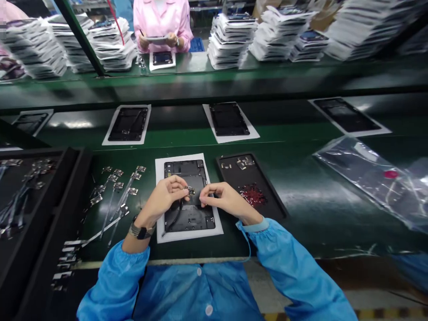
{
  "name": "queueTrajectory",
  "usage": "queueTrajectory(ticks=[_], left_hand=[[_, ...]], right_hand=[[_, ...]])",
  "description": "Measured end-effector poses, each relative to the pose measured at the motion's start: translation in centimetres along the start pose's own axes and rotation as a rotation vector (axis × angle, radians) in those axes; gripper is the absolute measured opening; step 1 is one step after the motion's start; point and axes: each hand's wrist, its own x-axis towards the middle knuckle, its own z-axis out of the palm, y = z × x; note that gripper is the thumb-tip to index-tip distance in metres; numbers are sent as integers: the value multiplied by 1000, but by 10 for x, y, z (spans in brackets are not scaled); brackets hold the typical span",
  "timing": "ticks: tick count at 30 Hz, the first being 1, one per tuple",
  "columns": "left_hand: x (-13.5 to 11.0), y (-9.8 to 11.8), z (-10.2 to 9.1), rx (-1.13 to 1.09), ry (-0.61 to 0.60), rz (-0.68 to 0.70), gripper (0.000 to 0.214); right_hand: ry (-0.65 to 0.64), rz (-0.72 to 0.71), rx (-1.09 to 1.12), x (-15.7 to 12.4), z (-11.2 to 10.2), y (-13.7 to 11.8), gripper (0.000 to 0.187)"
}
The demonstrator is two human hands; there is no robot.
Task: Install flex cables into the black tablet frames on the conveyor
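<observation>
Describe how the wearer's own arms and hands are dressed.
Both arms wear bright blue, loose sleeves with gathered cuffs. The left hand is ungloved, with what looks like a dark-faced watch on its wrist. The right hand is ungloved too; a paler blue band circles its wrist, a thin blue cord hanging beside it.

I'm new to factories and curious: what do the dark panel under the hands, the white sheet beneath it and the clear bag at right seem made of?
Dark panel: probably matte black plastic, perhaps partly metal; it looks dull, with moulded-looking recesses. White sheet: paper or thin foam, judging by its flat, matte look. Clear bag: likely glossy plastic film, being see-through, creased and shiny.
</observation>
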Motion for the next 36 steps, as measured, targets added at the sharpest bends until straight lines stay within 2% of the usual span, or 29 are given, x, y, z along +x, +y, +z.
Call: queueTrajectory(ticks=[4,9,15,20,26,29,33,36], left_hand=[[4,-7,1,31,-3,-30,24],[3,-13,5,216,23,-2,17],[4,-17,16,371,-2,28,14],[5,-21,22,413,28,48,14],[5,-22,21,439,40,70,13],[6,-22,17,340,72,66,11],[7,-23,13,184,113,30,26],[8,-23,13,169,98,-6,21]], right_hand=[[4,12,-16,2,0,3,18],[104,-14,-103,2,1,1,14],[216,-75,-347,1,6,1,8],[232,-75,-486,0,9,4,8],[190,-64,-415,0,8,3,9],[164,-42,-296,1,7,1,9],[131,-19,-195,2,7,2,10],[125,-9,-162,2,7,3,10]])
